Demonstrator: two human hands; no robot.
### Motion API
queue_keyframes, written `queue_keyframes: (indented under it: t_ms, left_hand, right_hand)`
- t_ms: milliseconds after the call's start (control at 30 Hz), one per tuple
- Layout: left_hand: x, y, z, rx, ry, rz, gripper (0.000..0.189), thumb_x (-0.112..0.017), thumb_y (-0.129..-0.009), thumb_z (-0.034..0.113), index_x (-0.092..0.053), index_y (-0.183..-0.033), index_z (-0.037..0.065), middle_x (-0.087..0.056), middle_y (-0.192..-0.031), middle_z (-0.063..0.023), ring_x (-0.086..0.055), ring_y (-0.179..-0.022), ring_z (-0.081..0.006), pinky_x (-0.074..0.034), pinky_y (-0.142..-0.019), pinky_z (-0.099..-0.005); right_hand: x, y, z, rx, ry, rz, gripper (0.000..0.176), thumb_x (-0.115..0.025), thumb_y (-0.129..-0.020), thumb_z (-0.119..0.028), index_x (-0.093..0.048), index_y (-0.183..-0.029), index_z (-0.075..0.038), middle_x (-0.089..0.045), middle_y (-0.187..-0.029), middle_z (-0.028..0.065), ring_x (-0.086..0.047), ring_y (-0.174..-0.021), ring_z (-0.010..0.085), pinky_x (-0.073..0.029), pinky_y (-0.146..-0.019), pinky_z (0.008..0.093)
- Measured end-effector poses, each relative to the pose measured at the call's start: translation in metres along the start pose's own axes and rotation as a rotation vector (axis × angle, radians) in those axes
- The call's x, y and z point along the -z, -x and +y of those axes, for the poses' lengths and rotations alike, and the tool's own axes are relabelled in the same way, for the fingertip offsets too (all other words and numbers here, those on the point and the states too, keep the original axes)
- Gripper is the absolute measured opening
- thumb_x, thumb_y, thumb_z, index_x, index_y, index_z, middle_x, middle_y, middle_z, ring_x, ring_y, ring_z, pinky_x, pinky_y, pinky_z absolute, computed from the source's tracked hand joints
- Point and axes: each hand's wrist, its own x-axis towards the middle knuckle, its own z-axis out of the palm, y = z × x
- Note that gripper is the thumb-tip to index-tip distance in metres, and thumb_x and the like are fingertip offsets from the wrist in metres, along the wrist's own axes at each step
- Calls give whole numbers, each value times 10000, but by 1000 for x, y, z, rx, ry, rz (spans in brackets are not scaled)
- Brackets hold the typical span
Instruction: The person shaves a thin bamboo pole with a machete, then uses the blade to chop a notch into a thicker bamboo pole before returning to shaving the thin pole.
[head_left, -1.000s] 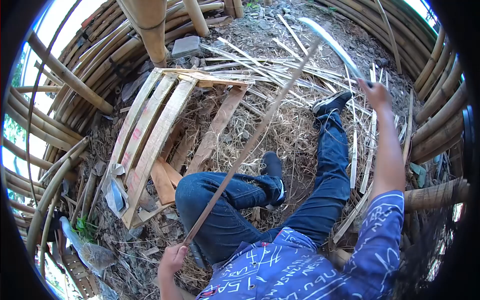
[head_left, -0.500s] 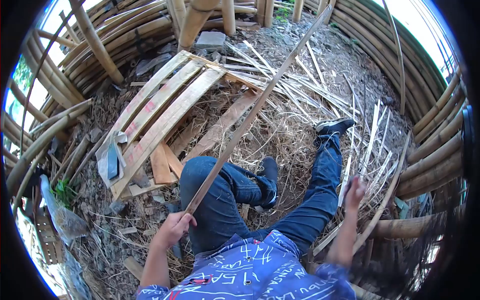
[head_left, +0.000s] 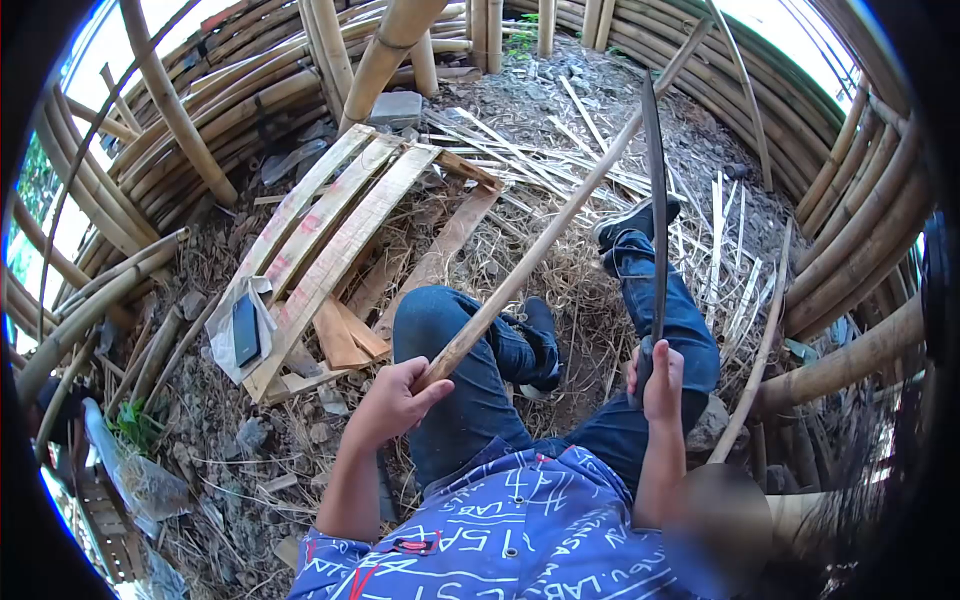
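Observation:
My left hand is closed around the near end of a long bamboo strip, which slants up and away to the right past my bent knee. In my right hand is a machete, gripped at its handle above my right thigh. Its long dark blade points away from me, and its upper part overlaps the bamboo in this view. My legs in jeans are spread on the ground beneath both hands.
A slatted wooden pallet lies front left, with a phone on a plastic bag at its near corner. Pale split strips litter the ground ahead. Stacked bamboo poles line both sides, and an upright post stands ahead.
My right hand has come inward and the machete now shows plainly, its blade raised beside the bamboo strip. The strip has shifted right and turned, its near end still in my left hand.

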Motion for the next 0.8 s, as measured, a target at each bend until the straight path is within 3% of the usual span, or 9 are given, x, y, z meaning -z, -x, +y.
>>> queue_keyframes:
  t_ms: [100,167,267,300,333,433,467,633,800]
  left_hand:
    - [2,-9,3,-226,-278,7,417,-763,-840,290,-482,-703,14,-420,-528,-31,-368,-508,-91,-337,-458,-298]
    - [-1,-14,18,-264,-336,-3,426,-774,-822,282,-475,-699,5,-399,-531,-53,-350,-525,-101,-331,-469,-311]
    - [-15,-26,36,-331,-364,7,426,-778,-807,262,-466,-697,-7,-367,-537,-82,-333,-537,-113,-325,-477,-324]
    - [-21,-31,42,-360,-335,23,417,-772,-811,250,-465,-700,-10,-358,-539,-90,-334,-531,-115,-324,-474,-324]
    - [-27,-36,49,-370,-315,8,401,-770,-818,212,-436,-693,29,-319,-570,14,-319,-568,-73,-272,-480,-284]
    - [-53,-54,65,-377,-217,3,375,-755,-831,192,-443,-703,26,-326,-562,17,-316,-563,-69,-279,-478,-281]
    - [-61,-60,70,-377,-224,-16,326,-733,-849,168,-470,-725,21,-357,-557,25,-334,-554,-60,-294,-476,-270]
    - [-102,-84,92,-399,-127,-34,276,-704,-875,168,-503,-760,18,-400,-560,32,-366,-543,-56,-311,-471,-263]
    - [-126,-104,111,-451,-221,-2,313,-702,-874,175,-464,-753,10,-376,-536,-29,-347,-513,-103,-318,-465,-302]
  right_hand:
    - [10,9,-35,39,38,-57,642,-491,-933,-634,-522,-683,-44,-514,-565,20,-479,-459,82,-376,-425,233]
    - [30,8,-60,90,207,-109,676,-481,-915,-671,-534,-720,-26,-504,-552,23,-478,-461,90,-362,-420,222]
    - [57,-5,-101,86,317,-101,621,-600,-883,-616,-542,-668,-36,-503,-545,5,-495,-489,77,-376,-443,249]
    - [65,-11,-113,156,590,-108,629,-635,-849,-620,-549,-652,-30,-508,-531,26,-518,-482,112,-396,-454,287]
    - [71,-16,-123,223,866,-115,638,-671,-814,-625,-555,-636,-23,-513,-517,47,-541,-475,148,-416,-465,326]
    - [64,-30,-144,382,1135,-75,650,-708,-746,-647,-584,-628,-20,-522,-502,96,-588,-487,239,-448,-504,392]
    - [61,-35,-143,379,1116,-57,633,-702,-735,-661,-615,-645,-40,-556,-516,109,-607,-508,302,-471,-532,412]
    - [65,-63,-121,362,1165,-97,644,-713,-717,-663,-622,-671,-27,-540,-539,129,-600,-518,301,-475,-526,383]
    - [67,-98,-105,584,1137,-103,697,-647,-727,-747,-572,-598,-66,-546,-496,113,-617,-493,310,-490,-500,397]
